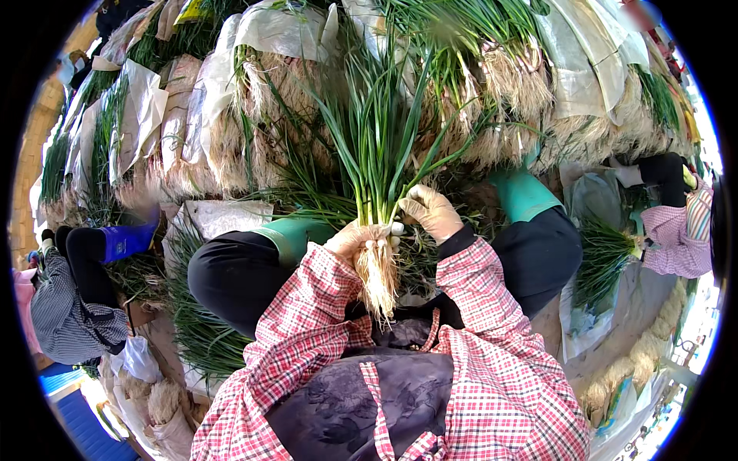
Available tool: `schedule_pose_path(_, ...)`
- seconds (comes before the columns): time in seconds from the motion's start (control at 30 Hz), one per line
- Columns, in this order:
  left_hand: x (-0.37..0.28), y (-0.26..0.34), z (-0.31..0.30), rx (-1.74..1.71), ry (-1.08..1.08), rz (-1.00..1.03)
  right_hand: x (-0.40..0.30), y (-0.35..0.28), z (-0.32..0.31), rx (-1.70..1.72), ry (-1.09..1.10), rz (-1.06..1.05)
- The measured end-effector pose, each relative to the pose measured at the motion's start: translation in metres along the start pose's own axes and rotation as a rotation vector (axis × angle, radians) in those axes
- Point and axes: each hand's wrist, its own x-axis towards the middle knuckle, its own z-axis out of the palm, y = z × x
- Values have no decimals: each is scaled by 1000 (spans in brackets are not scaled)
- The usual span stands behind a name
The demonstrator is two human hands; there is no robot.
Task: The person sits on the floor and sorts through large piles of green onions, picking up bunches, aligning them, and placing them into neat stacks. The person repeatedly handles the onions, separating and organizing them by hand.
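My gloved left hand (pixel 353 240) is closed around the lower stems of a bunch of spring onions or green garlic (pixel 376 144). Long green leaves fan upward from the bunch, and several small white bulbs show beside my left thumb. Its pale roots (pixel 377 276) hang down over my lap. At the right side of the bunch, my gloved right hand (pixel 433 213) has bent fingers against an outer stalk just above the bulbs. Whether those fingers pinch that stalk is not clear.
Rooted green bundles (pixel 513 75), partly wrapped in pale sheets (pixel 588 63), line the ground ahead. Loose greens (pixel 202 311) lie by my left knee. A person in blue boots (pixel 130 239) sits at left; another in a pink checked top (pixel 669 236) is at right, beside a pile of greens (pixel 602 259).
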Motion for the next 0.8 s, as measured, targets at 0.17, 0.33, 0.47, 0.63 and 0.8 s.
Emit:
schedule_pose_path(0.17,-4,-6,11,94,231,66,9,-6,0,579,351,-77)
schedule_pose_path(0.33,-15,5,27,447,234,307,-21,-21,-3,-903,29,43)
schedule_pose_path(0.47,-33,34,76,1424,820,606,-18,-37,29,259,-302,-33)
schedule_pose_path(0.63,-13,17,57,1775,828,565,24,-32,66,689,-99,44)
schedule_pose_path(0.8,-15,3,1,240,133,203,3,19,34,1095,-395,155)
